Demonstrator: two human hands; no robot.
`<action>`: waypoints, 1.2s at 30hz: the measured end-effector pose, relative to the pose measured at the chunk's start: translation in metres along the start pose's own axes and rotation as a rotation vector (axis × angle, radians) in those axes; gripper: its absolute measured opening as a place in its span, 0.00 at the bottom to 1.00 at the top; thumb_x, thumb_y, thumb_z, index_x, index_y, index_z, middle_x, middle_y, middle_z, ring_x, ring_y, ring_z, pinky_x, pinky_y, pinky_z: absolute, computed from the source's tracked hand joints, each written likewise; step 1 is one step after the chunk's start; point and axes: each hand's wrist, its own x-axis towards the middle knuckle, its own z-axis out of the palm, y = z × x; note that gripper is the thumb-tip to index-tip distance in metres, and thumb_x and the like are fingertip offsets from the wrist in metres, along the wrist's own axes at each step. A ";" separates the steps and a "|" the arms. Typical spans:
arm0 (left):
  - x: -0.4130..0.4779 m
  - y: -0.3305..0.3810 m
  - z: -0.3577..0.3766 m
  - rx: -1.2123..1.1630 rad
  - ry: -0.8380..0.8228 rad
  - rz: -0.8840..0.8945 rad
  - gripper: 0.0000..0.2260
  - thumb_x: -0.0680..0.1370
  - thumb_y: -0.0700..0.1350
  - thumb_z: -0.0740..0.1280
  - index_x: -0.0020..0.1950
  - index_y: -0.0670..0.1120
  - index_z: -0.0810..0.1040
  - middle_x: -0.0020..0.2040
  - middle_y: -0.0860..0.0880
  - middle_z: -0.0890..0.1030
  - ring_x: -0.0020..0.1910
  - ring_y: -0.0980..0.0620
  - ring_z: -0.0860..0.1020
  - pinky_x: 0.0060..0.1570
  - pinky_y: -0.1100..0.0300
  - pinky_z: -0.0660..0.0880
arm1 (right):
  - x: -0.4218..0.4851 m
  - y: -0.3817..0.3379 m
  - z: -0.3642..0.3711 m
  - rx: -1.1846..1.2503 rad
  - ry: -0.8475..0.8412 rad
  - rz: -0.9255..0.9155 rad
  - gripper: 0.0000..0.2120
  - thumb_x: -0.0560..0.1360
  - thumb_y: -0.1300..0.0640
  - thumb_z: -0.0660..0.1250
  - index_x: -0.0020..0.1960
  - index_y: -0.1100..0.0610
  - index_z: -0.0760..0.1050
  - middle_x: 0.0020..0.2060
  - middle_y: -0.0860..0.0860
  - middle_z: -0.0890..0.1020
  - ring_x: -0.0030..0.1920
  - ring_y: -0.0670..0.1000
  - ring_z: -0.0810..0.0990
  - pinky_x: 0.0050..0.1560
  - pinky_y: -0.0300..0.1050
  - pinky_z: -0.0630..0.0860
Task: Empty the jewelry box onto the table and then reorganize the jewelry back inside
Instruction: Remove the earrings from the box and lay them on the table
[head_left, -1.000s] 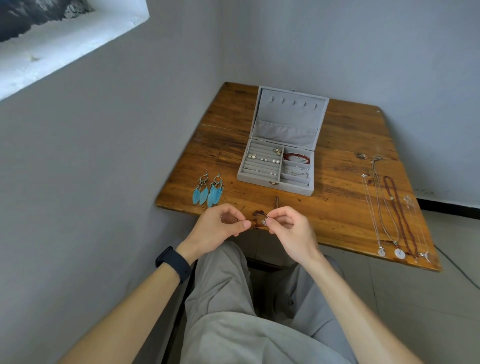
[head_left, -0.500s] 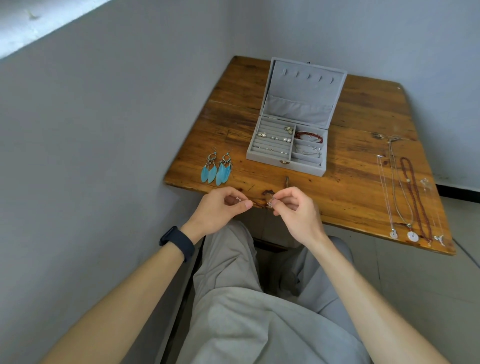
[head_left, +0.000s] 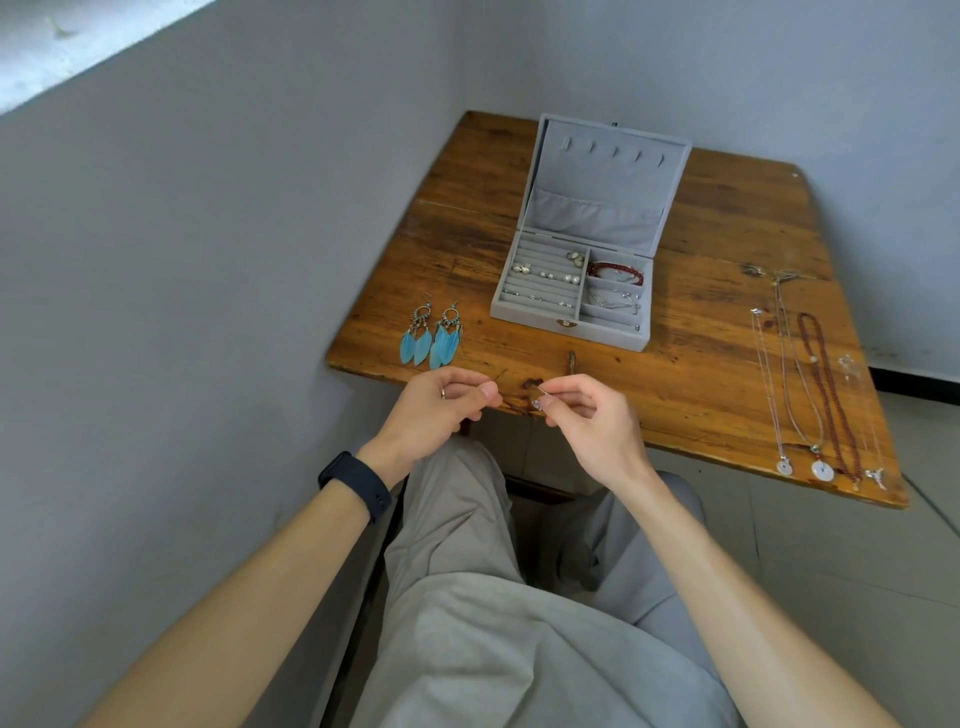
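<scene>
hands have drawn a little apart since half a second ago, and the view has dipped nearer to them; nothing on the table (head_left: 685, 379) has shifted.

right hand (head_left: 592, 431) pinches a small silver earring (head_left: 538, 403) between thumb and forefinger, its thin wire poking up toward the left, just over the table's near edge. left hand (head_left: 441, 410) is curled, thumb pressed against forefinger; whether it grips a tiny part of that earring is too small to tell.

jewelry box (head_left: 530, 318) stands open mid-table, lid upright. its left compartment holds several studs (head_left: 545, 274) in the ridges; the right ones hold a red bracelet (head_left: 616, 270) and some thin chains. 2 blue feather earrings (head_left: 431, 340) lie just left of the box, and about 4 necklaces (head_left: 810, 395) lie stretched out well apart to the right.

my reading: the job is roughly midway. some pieces are out, some in, so either the emptying is unfinished or the refilling has begun; these pictures alone do not settle which. the necklaces, feather earrings and the held earring are outside the box.
</scene>
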 end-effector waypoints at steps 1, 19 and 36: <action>0.000 -0.001 0.000 -0.004 0.000 -0.009 0.07 0.79 0.52 0.69 0.55 0.52 0.80 0.47 0.58 0.86 0.44 0.62 0.83 0.46 0.62 0.74 | 0.000 0.000 0.000 0.000 -0.002 -0.005 0.07 0.76 0.59 0.71 0.50 0.47 0.81 0.43 0.44 0.85 0.44 0.43 0.83 0.48 0.38 0.80; 0.011 0.005 -0.005 0.339 0.100 0.240 0.05 0.77 0.53 0.73 0.52 0.56 0.84 0.44 0.63 0.83 0.48 0.69 0.78 0.48 0.73 0.73 | 0.005 0.000 0.001 -0.071 -0.008 -0.031 0.04 0.76 0.53 0.72 0.50 0.48 0.83 0.43 0.41 0.85 0.46 0.41 0.82 0.49 0.37 0.78; 0.093 0.027 -0.001 0.885 -0.020 0.293 0.14 0.78 0.58 0.67 0.59 0.54 0.84 0.51 0.53 0.85 0.48 0.55 0.81 0.50 0.55 0.80 | 0.060 -0.001 0.023 -0.523 0.114 0.025 0.07 0.77 0.46 0.69 0.51 0.46 0.82 0.43 0.41 0.84 0.45 0.43 0.81 0.37 0.34 0.71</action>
